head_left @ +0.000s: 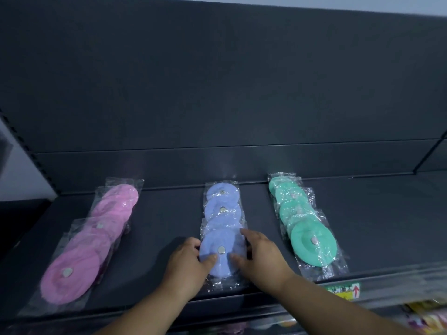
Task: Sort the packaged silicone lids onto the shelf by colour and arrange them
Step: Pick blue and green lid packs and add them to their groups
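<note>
1. Hands are bracketing a single packet. The left hand is gripping the left edge of the front blue lid, its thumb lying on the face just beside the metal stud. The right hand is holding the right edge, with its thumb also resting on top. The two hands are sitting apart, the lid's width between them.
2. The lid is lying directly ahead of the person and between the hands, so neither hand is nearer. The blue row is running front to back, its long axis pointing away towards the back panel. Any squaring-up is therefore likely to be a slide along that axis, or a small twist about it.
3. Each lid is showing as a soft, matte, round silicone disc with a small shiny stud at its centre. It is sealed in a clear, crinkled film sleeve that is overhanging the disc front and back. The film is probably slippery under the thumbs.
4. The pink row is lying well apart to the left and slanting slightly. The green row is lying well apart to the right. Both are overlapping like shingles on the dark shelf.
</note>
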